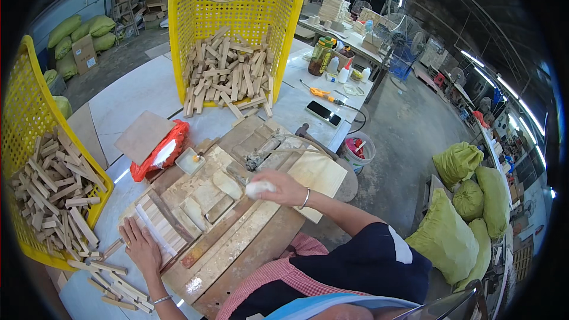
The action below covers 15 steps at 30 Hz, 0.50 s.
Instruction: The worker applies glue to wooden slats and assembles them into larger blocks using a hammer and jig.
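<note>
My left hand [140, 244] lies with its fingers stretched out along the left edge of a small panel of light wooden strips [157, 232], seemingly touching it. The panel sits among wooden bars on a worn, stained work board [255, 231]. Over the middle of this board, my right hand [285, 188] is closed around a small rounded white thing [259, 188], whose kind I cannot make out. Just left of it on the board is a pale block [227, 184]. A hammer [314, 137] lies beyond the right hand, next to a flat pale wooden sheet [317, 181].
Two yellow crates [175, 35] hold piles of wooden sticks [228, 74]. Loose sticks [118, 284] lie at the left. An orange-red bag [179, 136] stands behind the board. A phone [323, 113], bottles [344, 72] and a bucket [368, 152] are to the right.
</note>
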{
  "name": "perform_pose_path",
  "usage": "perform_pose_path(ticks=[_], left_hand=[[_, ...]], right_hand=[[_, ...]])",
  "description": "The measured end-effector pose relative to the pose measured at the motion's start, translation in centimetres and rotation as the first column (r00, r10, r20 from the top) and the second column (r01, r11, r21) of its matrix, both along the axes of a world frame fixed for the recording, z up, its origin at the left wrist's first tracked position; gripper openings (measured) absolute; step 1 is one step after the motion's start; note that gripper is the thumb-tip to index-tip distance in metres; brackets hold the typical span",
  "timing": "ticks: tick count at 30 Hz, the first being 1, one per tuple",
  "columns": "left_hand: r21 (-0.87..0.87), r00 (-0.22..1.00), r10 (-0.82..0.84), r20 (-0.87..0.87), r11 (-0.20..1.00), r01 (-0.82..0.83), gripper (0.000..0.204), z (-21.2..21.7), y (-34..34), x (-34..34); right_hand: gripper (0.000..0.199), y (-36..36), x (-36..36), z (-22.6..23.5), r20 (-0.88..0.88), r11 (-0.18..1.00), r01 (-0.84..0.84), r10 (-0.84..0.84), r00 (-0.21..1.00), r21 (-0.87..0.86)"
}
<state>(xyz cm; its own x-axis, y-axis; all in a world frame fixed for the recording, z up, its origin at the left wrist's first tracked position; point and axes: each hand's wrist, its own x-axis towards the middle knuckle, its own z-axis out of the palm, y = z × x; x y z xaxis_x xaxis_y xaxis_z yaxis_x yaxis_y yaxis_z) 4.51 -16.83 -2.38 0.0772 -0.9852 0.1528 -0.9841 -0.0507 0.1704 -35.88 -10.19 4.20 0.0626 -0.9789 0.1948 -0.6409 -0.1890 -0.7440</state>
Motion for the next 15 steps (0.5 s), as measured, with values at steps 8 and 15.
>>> perform_pose_path(ticks=[8, 15], left_hand=[[-0.001, 1.0, 0.0, -0.017, 1.0, 0.0, 0.05, -0.1, -0.1, 0.2], [0.004, 1.0, -0.004, -0.004, 1.0, 0.004, 0.05, 0.2, -0.1, 0.1]], right_hand=[[0.031, 2.4, -2.6, -3.7, 0.078, 0.928, -0.261, 0.249, 0.965, 0.267], [0.03, 5.3, -7.3, -6.6, -0.368, 0.933, 0.325, -0.251, 0.895, 0.154]])
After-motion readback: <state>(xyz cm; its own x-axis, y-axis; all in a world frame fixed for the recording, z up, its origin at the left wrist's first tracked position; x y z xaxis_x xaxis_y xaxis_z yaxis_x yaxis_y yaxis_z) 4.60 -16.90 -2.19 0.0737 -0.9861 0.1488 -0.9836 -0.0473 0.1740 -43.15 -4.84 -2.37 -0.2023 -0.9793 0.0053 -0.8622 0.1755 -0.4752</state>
